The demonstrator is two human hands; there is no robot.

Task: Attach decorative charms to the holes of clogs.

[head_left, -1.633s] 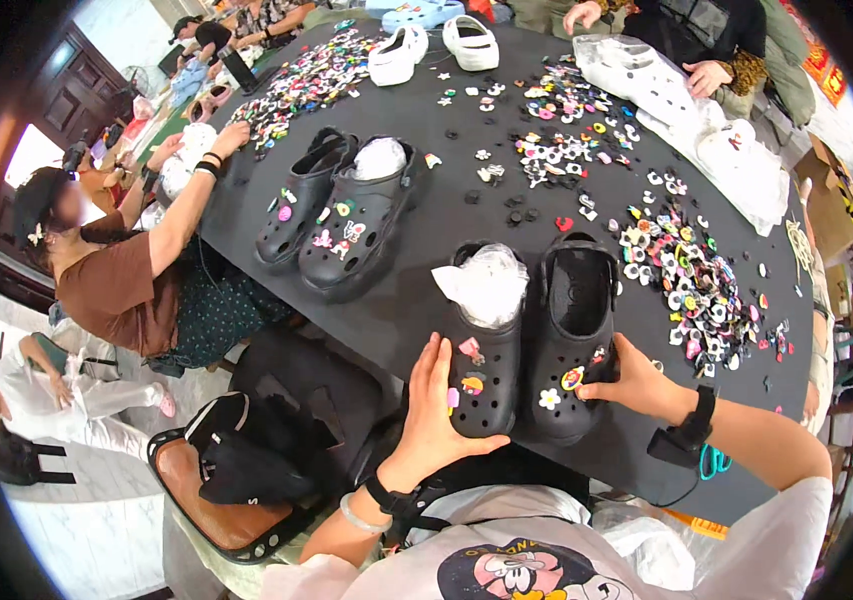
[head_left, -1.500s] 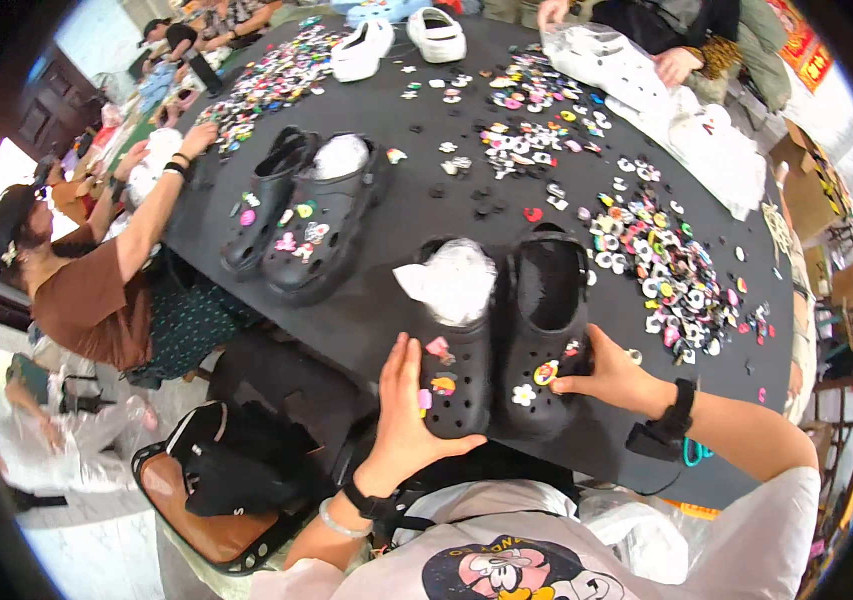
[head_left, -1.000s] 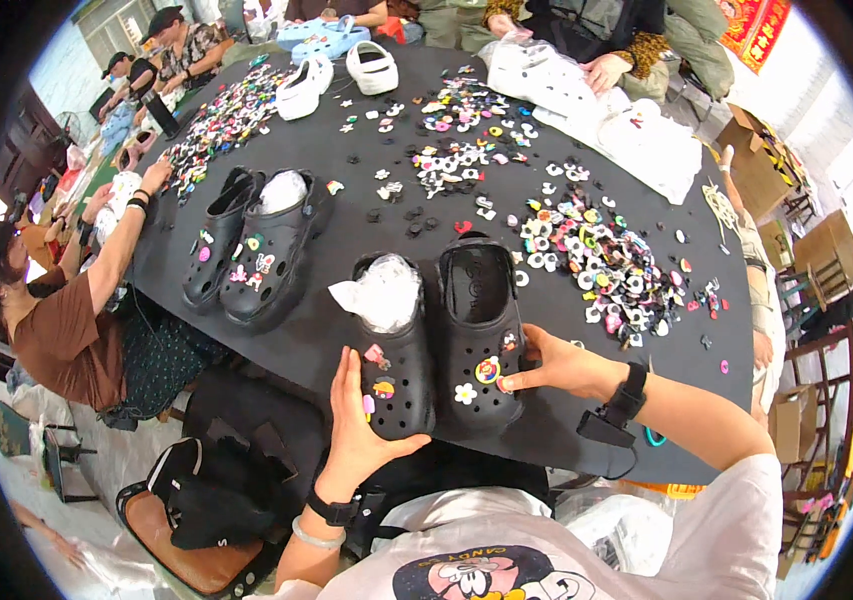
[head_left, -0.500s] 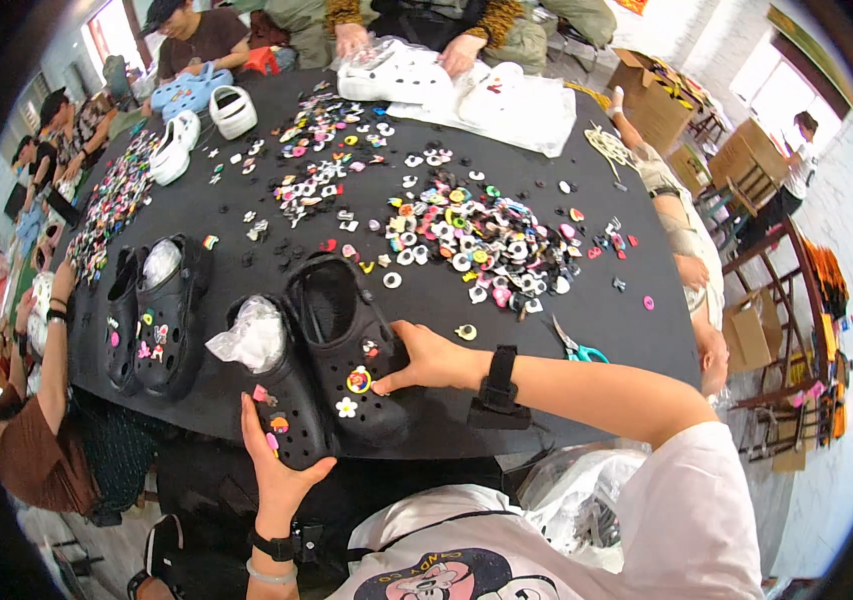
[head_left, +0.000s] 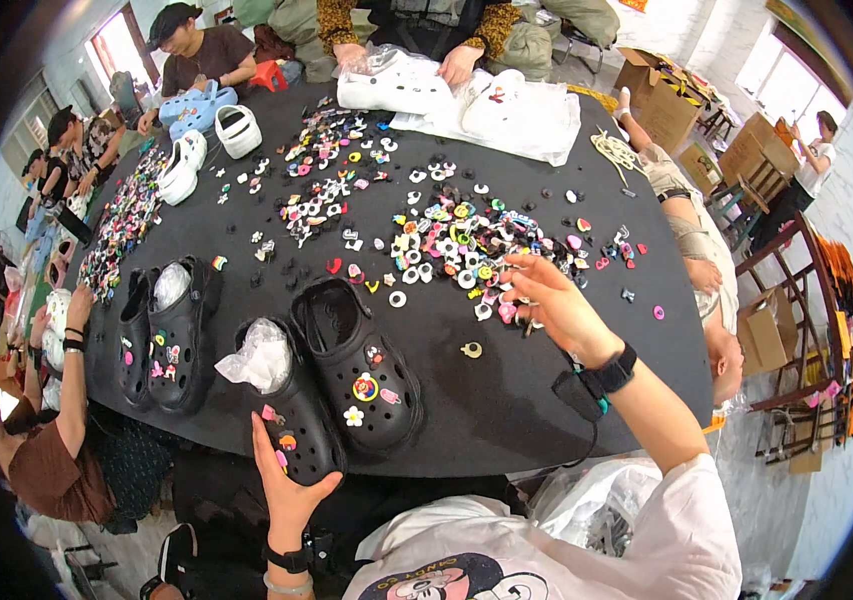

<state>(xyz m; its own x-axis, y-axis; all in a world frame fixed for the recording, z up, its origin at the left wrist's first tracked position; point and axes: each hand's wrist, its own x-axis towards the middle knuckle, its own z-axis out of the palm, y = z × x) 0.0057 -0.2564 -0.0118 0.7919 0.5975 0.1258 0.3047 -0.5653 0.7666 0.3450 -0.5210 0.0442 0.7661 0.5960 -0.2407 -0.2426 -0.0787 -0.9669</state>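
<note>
My left hand (head_left: 291, 482) grips the toe of a black clog (head_left: 308, 432), thumb on one side and fingers along the other. Pink and orange charms sit on that clog, and crumpled clear plastic (head_left: 262, 358) fills its opening. Touching it on the right stands a second black clog (head_left: 386, 385) with a flower, a round yellow-rimmed figure and other charms. My right hand (head_left: 558, 308) is raised at the near right side of a heap of small colourful charms (head_left: 446, 240). Its fingers are apart, and I see nothing held between them.
Another charm-decorated black clog pair (head_left: 178, 345) stands at left. White clogs on plastic (head_left: 396, 85) lie at the far side before a person's hands. Blue clogs (head_left: 196, 108) stand far left, near another person. A cord bundle (head_left: 614, 152) lies at the right edge.
My right hand has let go of the right-hand clog and moved right and away to the charm heap. My left hand still holds the other clog. The scissors are now mostly hidden behind my right wrist.
</note>
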